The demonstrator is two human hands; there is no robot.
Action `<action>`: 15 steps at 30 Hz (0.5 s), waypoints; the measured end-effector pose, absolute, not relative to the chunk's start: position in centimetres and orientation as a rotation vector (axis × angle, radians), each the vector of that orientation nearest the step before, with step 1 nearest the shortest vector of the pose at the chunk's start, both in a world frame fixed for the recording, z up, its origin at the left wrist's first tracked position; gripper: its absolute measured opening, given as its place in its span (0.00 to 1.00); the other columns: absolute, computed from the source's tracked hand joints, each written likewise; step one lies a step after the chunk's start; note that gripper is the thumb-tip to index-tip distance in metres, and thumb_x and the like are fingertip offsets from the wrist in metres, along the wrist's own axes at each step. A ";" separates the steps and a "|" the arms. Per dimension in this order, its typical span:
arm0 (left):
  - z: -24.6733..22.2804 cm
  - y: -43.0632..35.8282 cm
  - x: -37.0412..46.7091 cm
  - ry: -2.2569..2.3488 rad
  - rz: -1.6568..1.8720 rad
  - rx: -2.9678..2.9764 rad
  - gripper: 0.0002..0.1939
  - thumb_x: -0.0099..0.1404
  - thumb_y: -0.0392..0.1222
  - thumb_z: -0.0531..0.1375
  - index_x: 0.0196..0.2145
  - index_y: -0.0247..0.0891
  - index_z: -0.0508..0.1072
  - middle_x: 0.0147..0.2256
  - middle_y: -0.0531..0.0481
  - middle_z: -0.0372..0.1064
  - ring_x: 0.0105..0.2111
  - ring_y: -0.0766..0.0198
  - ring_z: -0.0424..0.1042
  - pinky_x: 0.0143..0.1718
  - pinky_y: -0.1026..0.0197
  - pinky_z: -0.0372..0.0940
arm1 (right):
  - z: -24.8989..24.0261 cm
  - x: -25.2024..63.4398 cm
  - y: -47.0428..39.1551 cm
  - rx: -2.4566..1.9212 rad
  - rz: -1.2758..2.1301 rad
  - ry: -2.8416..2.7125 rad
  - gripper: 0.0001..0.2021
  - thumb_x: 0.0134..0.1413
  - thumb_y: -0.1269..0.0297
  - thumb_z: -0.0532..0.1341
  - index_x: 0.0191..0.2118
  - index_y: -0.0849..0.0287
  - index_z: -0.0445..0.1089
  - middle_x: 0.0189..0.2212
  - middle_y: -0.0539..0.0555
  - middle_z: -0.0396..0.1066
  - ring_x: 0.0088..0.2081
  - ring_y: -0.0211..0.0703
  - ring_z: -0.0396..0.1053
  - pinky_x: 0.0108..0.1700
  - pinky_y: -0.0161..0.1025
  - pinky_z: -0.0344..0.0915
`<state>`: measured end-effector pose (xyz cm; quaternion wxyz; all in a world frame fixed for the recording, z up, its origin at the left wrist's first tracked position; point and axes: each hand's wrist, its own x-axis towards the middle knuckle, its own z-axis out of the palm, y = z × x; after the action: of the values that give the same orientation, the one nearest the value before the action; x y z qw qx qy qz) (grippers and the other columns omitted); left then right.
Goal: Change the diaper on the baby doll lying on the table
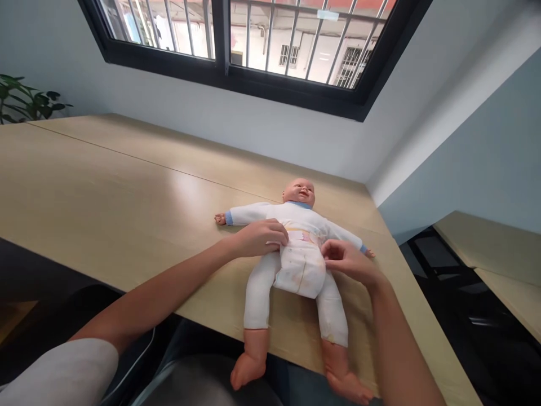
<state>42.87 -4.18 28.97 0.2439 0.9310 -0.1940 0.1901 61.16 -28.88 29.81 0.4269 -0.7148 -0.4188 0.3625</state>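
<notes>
Head camera: diaper [303,268] on the face-up doll [296,213] on the table [127,203], long axis down its body; left hand [261,235], right hand [351,260] equally close at opposite waist sides, fingers [277,228] curled, pinch unclear!

Doll [291,214] lies face-up on table [139,220]; left hand [262,235] and right hand [347,260] at opposite sides of its diaper [302,266]

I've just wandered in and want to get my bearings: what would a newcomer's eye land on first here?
Probably the baby doll, lying face up on the pale table, arms spread and feet past the near edge. Next, the person's left fingers and right fingers, at either side of the doll's white diaper. Beyond the table, a dark-framed, barred window stands out.
</notes>
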 end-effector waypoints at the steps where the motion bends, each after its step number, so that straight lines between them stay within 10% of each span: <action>1: 28.7 -4.3 43.0 -0.507 0.547 2.578 0.10 0.67 0.30 0.53 0.39 0.36 0.74 0.44 0.48 0.72 0.46 0.62 0.68 0.49 0.60 0.63 | 29.4 60.9 -28.4 -1.820 0.811 -1.057 0.09 0.42 0.62 0.68 0.28 0.61 0.69 0.24 0.49 0.66 0.27 0.36 0.59 0.29 0.32 0.56; 8: 27.3 -5.2 44.4 -0.456 0.727 2.872 0.11 0.69 0.32 0.47 0.34 0.36 0.69 0.40 0.45 0.70 0.40 0.60 0.67 0.44 0.56 0.63 | 26.2 59.3 -26.6 -1.977 0.205 -1.057 0.15 0.48 0.63 0.60 0.20 0.58 0.53 0.19 0.45 0.51 0.25 0.34 0.47 0.28 0.34 0.45; 15: 28.4 -2.7 43.7 -0.198 0.484 2.472 0.04 0.65 0.38 0.59 0.35 0.37 0.72 0.36 0.49 0.69 0.36 0.63 0.67 0.37 0.62 0.63 | 26.5 60.3 -27.8 -1.746 0.625 -1.021 0.13 0.50 0.60 0.62 0.25 0.60 0.59 0.24 0.47 0.57 0.27 0.35 0.52 0.29 0.33 0.50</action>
<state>43.66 -2.72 28.36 0.3024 0.9326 -0.0745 0.1826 60.30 -27.79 26.53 0.4901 -0.7189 -0.4204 0.2574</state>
